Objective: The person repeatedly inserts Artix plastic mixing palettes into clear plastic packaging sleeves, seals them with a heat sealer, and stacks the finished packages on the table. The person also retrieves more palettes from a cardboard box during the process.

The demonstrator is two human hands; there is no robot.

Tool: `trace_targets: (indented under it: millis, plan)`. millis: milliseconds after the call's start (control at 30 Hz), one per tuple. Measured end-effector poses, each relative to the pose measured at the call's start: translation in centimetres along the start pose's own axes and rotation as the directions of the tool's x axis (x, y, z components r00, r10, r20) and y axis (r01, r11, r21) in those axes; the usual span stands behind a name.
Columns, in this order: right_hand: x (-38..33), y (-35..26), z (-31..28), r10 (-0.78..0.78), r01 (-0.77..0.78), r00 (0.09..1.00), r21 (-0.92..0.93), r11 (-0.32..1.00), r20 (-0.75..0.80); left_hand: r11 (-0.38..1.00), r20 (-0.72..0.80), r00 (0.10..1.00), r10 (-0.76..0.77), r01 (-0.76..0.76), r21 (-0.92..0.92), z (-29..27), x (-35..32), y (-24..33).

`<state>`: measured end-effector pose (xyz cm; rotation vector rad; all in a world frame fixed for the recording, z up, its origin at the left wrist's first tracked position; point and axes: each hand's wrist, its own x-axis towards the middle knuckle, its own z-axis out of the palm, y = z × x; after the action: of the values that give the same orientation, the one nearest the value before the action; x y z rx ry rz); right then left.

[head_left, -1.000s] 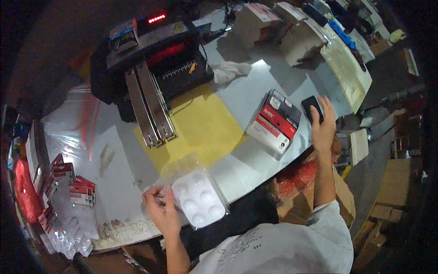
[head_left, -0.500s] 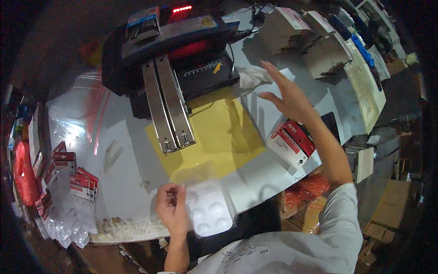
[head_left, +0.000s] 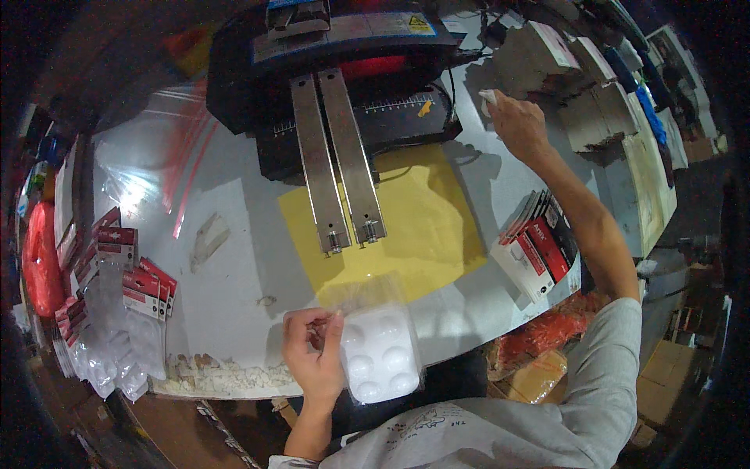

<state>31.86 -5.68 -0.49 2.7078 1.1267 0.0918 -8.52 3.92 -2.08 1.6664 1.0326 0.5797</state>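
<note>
So, the six-well white paint palette [head_left: 381, 352] sits in a clear plastic bag [head_left: 367, 295] over the front edge of the grey-white table [head_left: 250, 309], just to the right of the left hand's [head_left: 314, 348] fingers. That thumb and the curled fingers are clamped on the bag's left side, right by the palette's upper left corner, and the bag's upper end lies over the yellow sheet [head_left: 437, 211]. Right hand [head_left: 517, 121] is stretched way out past the black machine [head_left: 234, 98], fingers bunched around a white cloth [head_left: 487, 97], mostly hidden so only a tip pokes out

Label-wise, there's a fanned stack of printed cards [head_left: 539, 246] at right, red, white and black with pale lettering. Red-and-white header cards [head_left: 144, 288] top the pile of clear packs at left. The machine has a yellow warning triangle [head_left: 418, 21] and a white tick scale [head_left: 391, 103] near its two metal rails [head_left: 340, 156]. Shirt [head_left: 437, 430] has dark scribbly print, too warped to make out
</note>
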Motion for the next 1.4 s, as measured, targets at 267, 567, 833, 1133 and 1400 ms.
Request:
trace_targets:
  millis: [267,567,833,1133,1400]
  plan:
    - [-5.1,0.0,-2.7,-0.084,0.096,0.898,0.005,0.995,-0.432,0.962,0.012,0.999,-0.047,0.049,-0.267,-0.4,-1.2,2.6]
    - [-14.8,1.9,-8.1,0.203,-0.069,0.967,0.614,0.786,-0.151,0.668,0.421,0.852,-0.31,0.511,-0.542,-1.0,-1.8,3.5]
    - [-21.1,-1.4,-1.1,0.357,-0.165,0.891,0.53,0.831,-0.281,0.697,0.443,0.851,-0.282,0.499,-0.514,0.1,-1.5,4.8]
    - [-20.2,-7.9,-6.8,0.374,0.074,0.908,0.951,0.301,-0.189,0.804,0.439,0.871,-0.221,0.417,-0.423,1.0,-0.8,5.9]
    - [-15.6,-13.3,-9.6,-0.264,-0.034,0.962,0.991,0.127,0.067,0.937,0.404,0.907,-0.114,0.234,-0.261,-0.4,-0.8,6.3]
